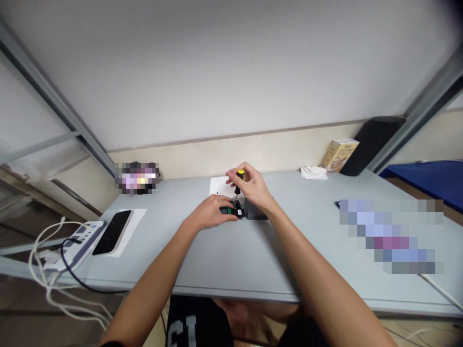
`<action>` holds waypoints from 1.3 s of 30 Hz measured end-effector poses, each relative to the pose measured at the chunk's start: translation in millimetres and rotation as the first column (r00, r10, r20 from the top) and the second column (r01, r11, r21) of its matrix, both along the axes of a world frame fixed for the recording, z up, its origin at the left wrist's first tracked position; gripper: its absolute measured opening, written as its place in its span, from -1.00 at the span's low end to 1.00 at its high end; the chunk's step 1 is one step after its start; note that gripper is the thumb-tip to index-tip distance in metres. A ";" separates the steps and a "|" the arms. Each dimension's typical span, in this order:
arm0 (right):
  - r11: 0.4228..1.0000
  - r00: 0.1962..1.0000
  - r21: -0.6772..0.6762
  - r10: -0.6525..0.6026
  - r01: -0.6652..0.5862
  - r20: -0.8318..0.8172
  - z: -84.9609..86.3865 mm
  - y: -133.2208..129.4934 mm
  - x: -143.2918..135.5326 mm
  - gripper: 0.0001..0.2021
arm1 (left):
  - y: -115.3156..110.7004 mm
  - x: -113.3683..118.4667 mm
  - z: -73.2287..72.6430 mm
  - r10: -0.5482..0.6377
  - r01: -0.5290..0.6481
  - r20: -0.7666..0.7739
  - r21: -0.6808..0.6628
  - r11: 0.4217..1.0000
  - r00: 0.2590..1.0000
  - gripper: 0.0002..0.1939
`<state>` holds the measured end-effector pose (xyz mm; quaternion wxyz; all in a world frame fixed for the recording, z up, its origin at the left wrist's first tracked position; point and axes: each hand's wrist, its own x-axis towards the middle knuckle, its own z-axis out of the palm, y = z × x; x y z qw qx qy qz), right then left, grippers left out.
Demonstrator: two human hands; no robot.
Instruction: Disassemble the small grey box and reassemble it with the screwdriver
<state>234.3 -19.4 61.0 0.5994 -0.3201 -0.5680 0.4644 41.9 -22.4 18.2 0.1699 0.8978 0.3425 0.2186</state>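
My right hand (252,185) is closed around a screwdriver (239,179) with a black and yellow handle. The screwdriver stands nearly upright, its shaft pointing down at a small black device with a green circuit board (229,210). My left hand (212,210) grips that device at its left side, fingers behind it and thumb along the front. Just right of the device sits a dark grey case (255,210), partly covered by my right wrist. Behind my hands lies a white sheet of paper (217,185) with a tiny dark piece on it. Where the screwdriver tip meets the device is too small to make out.
On the left are a phone (113,233) on white paper and a power strip (77,246) with looping cables. At the back right stand a yellow carton (339,155), a crumpled tissue (313,172) and a black upright object (376,144). Blurred items lie on both sides of the table (231,270).
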 end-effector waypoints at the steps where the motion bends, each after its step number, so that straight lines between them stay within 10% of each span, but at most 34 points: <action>1: 0.999 0.999 0.009 -0.035 0.035 -0.021 -1.1 0.3 -3.0 -0.51 | 0.1 0.1 0.3 -0.001 0.001 -0.006 0.004 1.000 1.000 -0.71; 9: 0.975 0.953 0.069 -0.192 0.213 -0.235 19.4 -1.9 5.4 -0.44 | -4.4 0.4 8.6 -0.031 0.030 -0.030 -0.018 0.999 0.999 -0.72; 13: 0.966 0.939 0.201 -0.214 0.163 0.268 26.8 -14.9 41.8 -0.62 | -6.2 -1.2 13.1 -0.028 0.025 -0.025 -0.117 0.993 0.999 -0.70; 16: 0.986 0.740 0.167 -0.133 0.028 0.659 11.9 -24.3 68.4 -0.74 | -6.2 -2.2 16.0 -0.017 0.012 -0.029 -0.167 0.986 0.999 -0.66; 21: 0.999 0.550 -0.034 0.008 0.037 0.835 -21.0 -28.7 96.1 -0.53 | -6.0 -11.2 31.2 0.031 -0.040 -0.044 -0.204 0.978 0.999 -0.54; 39: 0.957 0.601 -0.290 0.229 0.006 0.766 -0.9 -38.1 98.5 -0.58 | 7.1 -40.5 27.7 0.099 -0.173 -0.211 -0.365 0.915 0.973 -0.17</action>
